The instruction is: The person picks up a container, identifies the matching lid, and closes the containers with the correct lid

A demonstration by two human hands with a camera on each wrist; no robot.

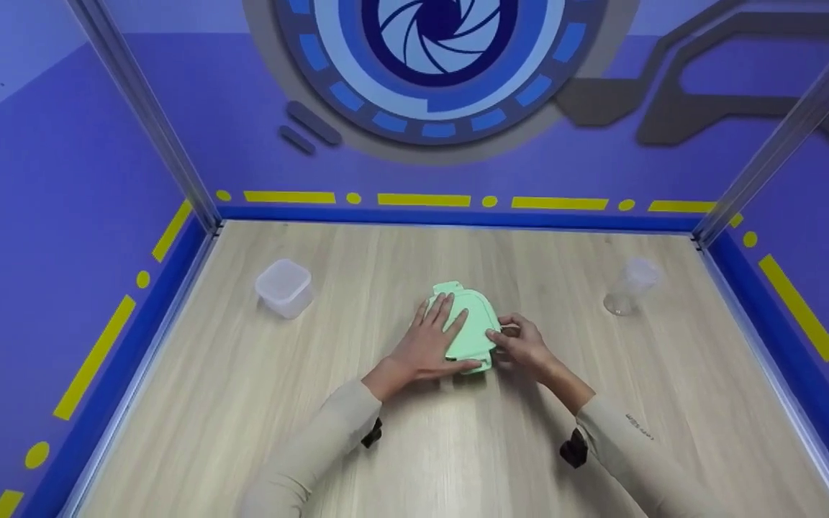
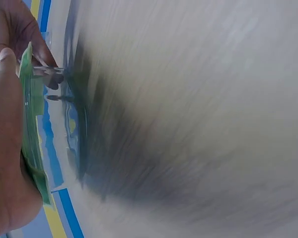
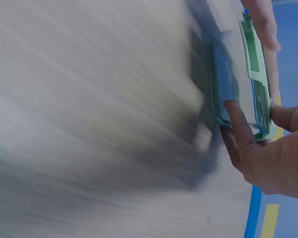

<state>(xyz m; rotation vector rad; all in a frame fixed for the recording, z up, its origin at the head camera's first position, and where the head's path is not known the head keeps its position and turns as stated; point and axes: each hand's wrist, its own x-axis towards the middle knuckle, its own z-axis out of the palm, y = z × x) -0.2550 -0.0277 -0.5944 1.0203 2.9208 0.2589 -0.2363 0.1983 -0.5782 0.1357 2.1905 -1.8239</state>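
A green half-round lid [image 1: 478, 313] sits on top of a see-through food container [image 3: 222, 79] near the middle of the table. My left hand [image 1: 425, 349] presses on the lid from the left, its fingers straight and spread and its thumb along the near edge. On the right, my right hand [image 1: 526, 345] grips the container, thumb at the lid's rim and fingers against the clear wall. One side flap [image 3: 252, 49] of the lid sticks out beside the wall in the right wrist view. In the left wrist view the container's clear base [image 2: 75, 129] shows below the lid.
A frosted square tub [image 1: 285, 288] with a lid stands at the left of the wooden table [image 1: 414, 446]. To the right is a clear jar [image 1: 630, 288] with a whitish cap. Blue printed walls [image 1: 429, 173] border the table at the back and sides.
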